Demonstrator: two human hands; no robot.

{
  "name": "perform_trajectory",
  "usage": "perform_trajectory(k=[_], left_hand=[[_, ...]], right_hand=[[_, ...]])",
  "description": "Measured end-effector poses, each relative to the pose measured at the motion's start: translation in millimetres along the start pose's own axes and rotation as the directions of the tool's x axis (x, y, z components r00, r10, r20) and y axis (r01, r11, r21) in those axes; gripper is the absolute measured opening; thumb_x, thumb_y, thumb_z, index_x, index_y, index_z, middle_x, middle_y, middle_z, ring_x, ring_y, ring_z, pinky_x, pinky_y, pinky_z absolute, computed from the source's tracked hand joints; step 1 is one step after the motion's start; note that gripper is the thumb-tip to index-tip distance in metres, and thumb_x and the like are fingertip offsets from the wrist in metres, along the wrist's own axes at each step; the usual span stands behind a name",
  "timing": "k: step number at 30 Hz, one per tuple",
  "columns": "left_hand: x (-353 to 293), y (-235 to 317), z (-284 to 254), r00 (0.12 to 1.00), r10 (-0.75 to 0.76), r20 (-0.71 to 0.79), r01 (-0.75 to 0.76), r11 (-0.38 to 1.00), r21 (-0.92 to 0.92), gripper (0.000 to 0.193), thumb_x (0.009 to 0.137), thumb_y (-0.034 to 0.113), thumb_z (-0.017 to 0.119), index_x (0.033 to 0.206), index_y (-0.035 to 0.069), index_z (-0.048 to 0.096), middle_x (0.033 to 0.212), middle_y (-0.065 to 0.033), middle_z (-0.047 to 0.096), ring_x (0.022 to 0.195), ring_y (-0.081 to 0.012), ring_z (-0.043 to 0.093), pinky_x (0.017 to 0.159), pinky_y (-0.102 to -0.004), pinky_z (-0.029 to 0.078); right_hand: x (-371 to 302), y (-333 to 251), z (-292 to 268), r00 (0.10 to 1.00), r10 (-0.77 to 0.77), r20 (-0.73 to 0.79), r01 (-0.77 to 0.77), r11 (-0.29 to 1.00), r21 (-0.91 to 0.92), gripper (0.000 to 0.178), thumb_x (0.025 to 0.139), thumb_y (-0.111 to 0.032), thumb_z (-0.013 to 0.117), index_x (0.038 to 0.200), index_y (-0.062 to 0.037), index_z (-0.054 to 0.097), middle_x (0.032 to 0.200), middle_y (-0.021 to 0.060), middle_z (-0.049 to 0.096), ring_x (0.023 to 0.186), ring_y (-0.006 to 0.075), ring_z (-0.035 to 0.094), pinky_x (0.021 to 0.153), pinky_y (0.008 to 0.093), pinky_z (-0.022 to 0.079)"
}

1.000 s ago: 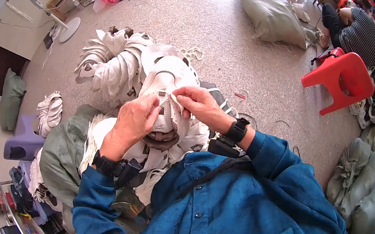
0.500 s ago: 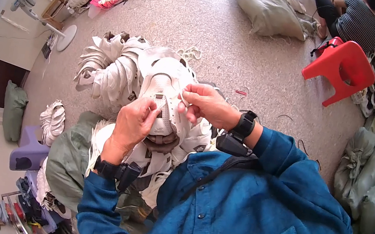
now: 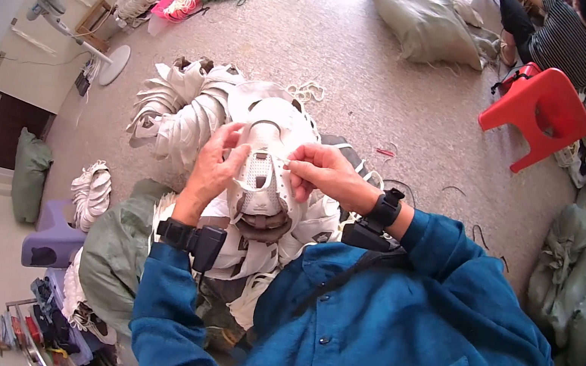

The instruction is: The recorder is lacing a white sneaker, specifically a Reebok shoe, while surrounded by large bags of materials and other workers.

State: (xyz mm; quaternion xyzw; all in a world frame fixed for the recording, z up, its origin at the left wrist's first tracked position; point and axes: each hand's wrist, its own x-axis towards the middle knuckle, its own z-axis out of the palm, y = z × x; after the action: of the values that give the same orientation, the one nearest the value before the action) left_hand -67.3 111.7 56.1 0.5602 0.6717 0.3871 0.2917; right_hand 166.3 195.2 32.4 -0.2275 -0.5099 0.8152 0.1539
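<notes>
1. The speckled floor (image 3: 425, 120) serves as storage, with goods set around the person, probably to keep them within reach.
2. The green sack (image 3: 114, 254) sits near, on the left, slumped close beside the person.
3. Nested shoe uppers (image 3: 192, 117) lie far of the hands, to the left, tucked into one another, presumably to save space and come apart singly.
4. The white upper (image 3: 271, 113) is in front of the person, between both hands, toe far and brown-lined opening near; this seems to leave its eyelet edges facing up for either hand.
5. The left hand (image 3: 214, 170) is against the upper's left edge, apparently steadying it; whether its grip is clamped, I cannot tell.
6. The right hand (image 3: 321, 174) has its grip together at the right edge, thumb and forefinger seemingly pinching the lace, a precise hold suited to something thin.
7. The white lace (image 3: 267, 153) seems to cross the tongue.
</notes>
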Motion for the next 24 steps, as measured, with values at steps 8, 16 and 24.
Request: perform_trajectory(k=[8, 16, 24], left_hand=[[-2.2, 19.8, -16.2, 0.945, -0.038, 0.325, 0.176, 0.896, -0.408, 0.044, 0.088, 0.002, 0.069, 0.131, 0.003, 0.061, 0.115, -0.0089, 0.068, 0.105, -0.0125, 0.062, 0.092, -0.0268, 0.05], [-11.4, 35.1, 6.4, 0.963, -0.147, 0.227, 0.178, 0.977, -0.122, 0.038, 0.079, 0.002, 0.072, 0.116, 0.002, 0.07, 0.112, -0.0076, 0.069, 0.101, -0.0114, 0.062, 0.09, -0.0259, 0.05], [-17.8, 24.5, 11.9, 0.965, -0.185, 0.187, 0.245, 0.889, -0.388, 0.043, 0.081, -0.001, 0.075, 0.122, 0.0, 0.065, 0.112, -0.0089, 0.069, 0.098, -0.0119, 0.064, 0.086, -0.0256, 0.053]], right_hand=[[2.5, 7.5, 6.3, 0.998, -0.037, -0.045, 0.034, 0.997, -0.074, 0.021, 0.102, -0.024, 0.056, 0.1, -0.0036, 0.06, 0.068, -0.004, 0.056, 0.052, 0.0041, 0.051, 0.048, 0.0209, 0.042], [7.0, 20.5, 7.0, 0.995, -0.063, -0.08, 0.063, 0.998, -0.011, 0.019, 0.099, -0.023, 0.056, 0.098, -0.0048, 0.062, 0.066, -0.0022, 0.056, 0.049, 0.0056, 0.051, 0.044, 0.0225, 0.039], [6.4, 14.5, 4.8, 0.997, -0.008, -0.071, 0.007, 1.0, -0.019, 0.015, 0.097, -0.02, 0.062, 0.096, -0.0052, 0.062, 0.068, -0.0034, 0.057, 0.054, 0.0044, 0.052, 0.048, 0.0213, 0.04]])
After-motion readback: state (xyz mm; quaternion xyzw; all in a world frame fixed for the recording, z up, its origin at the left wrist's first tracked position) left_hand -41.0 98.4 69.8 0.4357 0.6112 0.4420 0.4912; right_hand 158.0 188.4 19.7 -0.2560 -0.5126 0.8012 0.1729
